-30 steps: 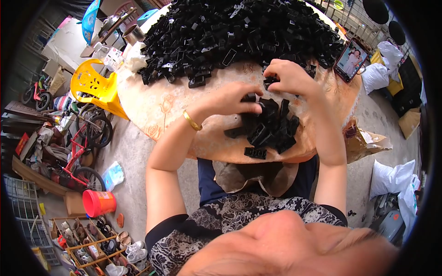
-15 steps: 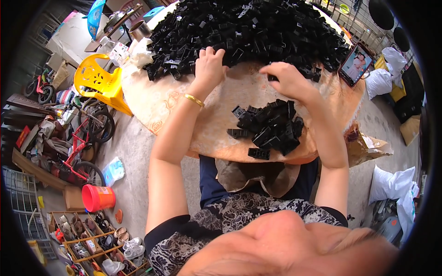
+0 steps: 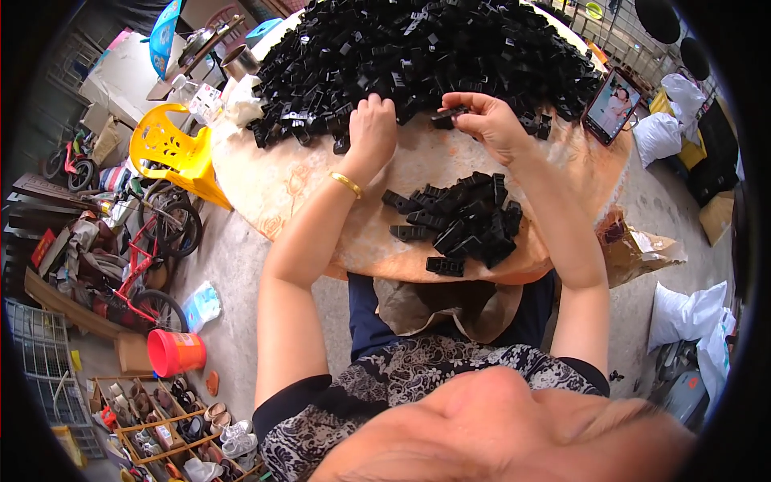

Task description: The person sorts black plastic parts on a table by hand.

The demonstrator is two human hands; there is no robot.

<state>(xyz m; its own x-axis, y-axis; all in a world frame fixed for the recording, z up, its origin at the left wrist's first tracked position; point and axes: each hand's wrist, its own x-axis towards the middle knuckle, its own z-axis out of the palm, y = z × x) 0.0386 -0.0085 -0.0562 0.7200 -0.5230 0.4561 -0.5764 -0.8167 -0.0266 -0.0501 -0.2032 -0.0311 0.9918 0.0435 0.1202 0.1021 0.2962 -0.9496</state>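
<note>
A large heap of small black plastic parts [image 3: 418, 60] covers the far side of a round table [image 3: 277, 181] with a flowered, peach-coloured cloth. At the heap's near edge is my left hand [image 3: 374, 128], its fingers curled; whatever they hold is hidden. My right hand [image 3: 494, 128] pinches a black plastic part [image 3: 448, 115] between thumb and fingers, just above the cloth. Between my forearms, close to the table's near edge, lies a smaller pile of black parts [image 3: 474, 225]. A few single pieces rest beside it.
A phone [image 3: 612, 106] showing a picture stands at the table's right. To the left are a yellow plastic chair [image 3: 173, 145], a red bicycle [image 3: 140, 261], a red bucket [image 3: 175, 353] and a shoe rack [image 3: 161, 426]. White sacks [image 3: 687, 317] lie on the right.
My right hand has turned and now shows a black part in its pinch. My left hand has drawn slightly nearer, its fingers still curled. Pieces at the small pile's left edge lie differently.
</note>
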